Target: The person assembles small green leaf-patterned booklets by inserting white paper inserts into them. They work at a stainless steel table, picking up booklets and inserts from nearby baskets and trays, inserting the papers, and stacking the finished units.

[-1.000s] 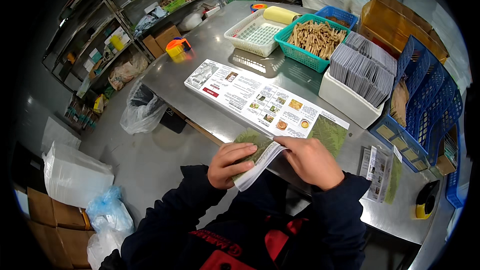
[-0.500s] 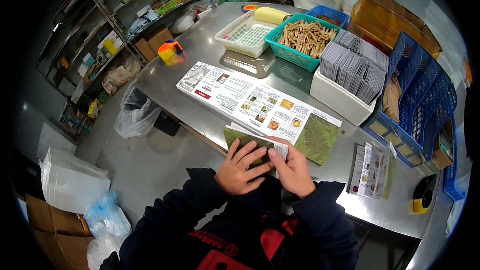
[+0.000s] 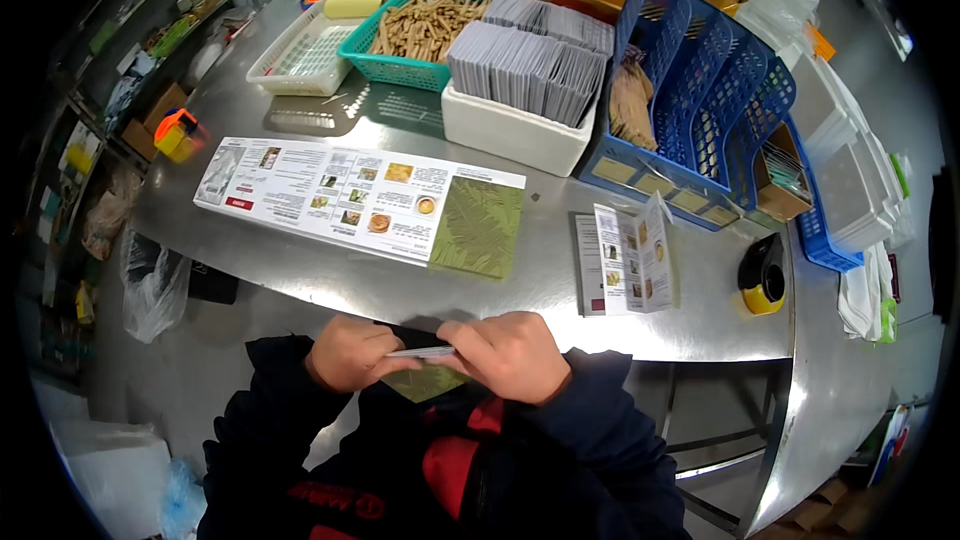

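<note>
Item one: a folded leaflet (image 3: 425, 351), white at the edge you see, with a green part below it, held in front of you just off the near edge of the steel table (image 3: 545, 305). Your left hand (image 3: 352, 352) pinches its left end between thumb and curled fingers; your right hand (image 3: 510, 355) grips the right end likewise, thumb uppermost. By judgement, this piece is at least partly folded; whether its last crease is pressed cannot be told. Beyond your hands, slightly left: flat printed sheets (image 3: 330, 202), one end green, lying unfolded, apparently a stack and so left to do; count not visible. On the right of the table: folded leaflets (image 3: 625, 260), partly sprung open, seemingly folded already. Near the right end: one black-and-yellow tape roll (image 3: 762, 275). Farther off, at centre: one white box (image 3: 510, 130) packed with thin pale pieces (image 3: 525, 65) standing on edge; to its right, one blue rack (image 3: 708, 90) with slots; to its left, one teal basket (image 3: 400, 72) of brown sticks (image 3: 425, 25) and one white basket (image 3: 290, 80). Far left: one orange tape dispenser (image 3: 176, 135).
</note>
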`<state>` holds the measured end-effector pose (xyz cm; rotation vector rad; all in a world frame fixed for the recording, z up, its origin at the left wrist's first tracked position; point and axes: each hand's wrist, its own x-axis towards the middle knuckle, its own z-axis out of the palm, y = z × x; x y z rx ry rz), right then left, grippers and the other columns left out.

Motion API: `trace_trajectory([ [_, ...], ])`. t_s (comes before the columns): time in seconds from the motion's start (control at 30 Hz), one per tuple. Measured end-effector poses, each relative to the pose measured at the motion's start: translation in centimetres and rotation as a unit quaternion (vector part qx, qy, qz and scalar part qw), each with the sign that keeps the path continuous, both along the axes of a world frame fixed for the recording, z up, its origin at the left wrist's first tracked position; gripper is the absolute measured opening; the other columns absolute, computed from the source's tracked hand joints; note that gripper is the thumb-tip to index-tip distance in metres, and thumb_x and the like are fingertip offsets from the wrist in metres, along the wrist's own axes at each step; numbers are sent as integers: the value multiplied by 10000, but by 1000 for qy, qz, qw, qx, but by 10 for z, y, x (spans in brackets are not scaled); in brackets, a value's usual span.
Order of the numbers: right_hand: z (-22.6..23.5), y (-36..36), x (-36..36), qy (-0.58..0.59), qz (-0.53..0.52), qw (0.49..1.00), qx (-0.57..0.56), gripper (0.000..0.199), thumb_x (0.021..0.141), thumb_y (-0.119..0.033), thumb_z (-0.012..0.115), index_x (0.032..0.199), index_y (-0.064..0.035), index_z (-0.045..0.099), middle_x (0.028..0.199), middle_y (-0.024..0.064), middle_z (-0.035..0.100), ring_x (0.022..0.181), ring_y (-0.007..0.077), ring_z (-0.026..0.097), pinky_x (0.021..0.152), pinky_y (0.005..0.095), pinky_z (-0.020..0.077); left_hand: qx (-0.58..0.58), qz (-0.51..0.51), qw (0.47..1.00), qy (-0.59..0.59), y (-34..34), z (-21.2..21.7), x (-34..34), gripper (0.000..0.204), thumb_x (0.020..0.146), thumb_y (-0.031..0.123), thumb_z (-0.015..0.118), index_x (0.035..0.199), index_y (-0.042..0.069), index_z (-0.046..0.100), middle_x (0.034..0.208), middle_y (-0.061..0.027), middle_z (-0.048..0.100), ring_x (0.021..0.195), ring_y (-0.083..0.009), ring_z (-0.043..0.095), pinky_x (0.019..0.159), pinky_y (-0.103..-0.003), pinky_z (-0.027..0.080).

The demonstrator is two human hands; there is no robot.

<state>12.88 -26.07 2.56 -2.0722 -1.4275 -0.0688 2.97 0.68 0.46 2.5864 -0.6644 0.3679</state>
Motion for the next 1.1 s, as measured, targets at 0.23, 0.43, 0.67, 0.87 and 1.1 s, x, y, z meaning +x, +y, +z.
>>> trace_trajectory([
  [0.23, 13, -161, 34, -4, -387, 882, 269, 632, 1184, -432, 326, 1411, 52, 664, 1396, 226, 690, 1271, 332, 661, 1119, 468, 476, -259, 85, 961, 51, -19, -5, 1, 253, 947, 185, 866, 1044, -35, 790, 884, -175, 787, 777, -344, 780, 709, -376, 600],
  [0.43, -55, -186, 59, 117, -357, 916, 142, 681, 1224, -396, 239, 1268, 71, 733, 1440, 235, 703, 1371, 376, 637, 1215, 440, 426, -484, 110, 848, 188, -56, -18, 38, 321, 1100, 70, 620, 1384, -79, 645, 1230, -151, 782, 1113, -173, 725, 967, -338, 562],
  [0.67, -86, -136, 40, -6, -341, 940, -3, 216, 965, -104, 734, 1144, 16, 752, 1290, 207, 732, 1286, 444, 631, 1160, 589, 434, -645, 30, 729, 228, -148, -26, 109, 425, 1144, 109, 558, 1527, -70, 508, 1385, -122, 681, 1239, -165, 632, 1088, -340, 503],
  [0.87, -84, -138, 31, -4, -318, 947, -52, 413, 932, -109, 783, 1322, -1, 702, 1410, 223, 677, 1408, 446, 563, 1237, 561, 395, -587, 81, 746, 305, -199, -86, 196, 363, 1087, 222, 682, 1260, -85, 598, 1160, -187, 748, 1062, -272, 739, 924, -410, 575],
  [1.1, -41, -156, 10, 89, -423, 896, 101, 213, 988, -111, 773, 1128, 50, 764, 1165, 230, 784, 1084, 360, 780, 891, 396, 606, -320, 195, 882, 287, -199, -93, 205, 437, 1010, 286, 749, 1193, -71, 576, 1126, -317, 735, 1072, -489, 720, 939, -521, 568],
])
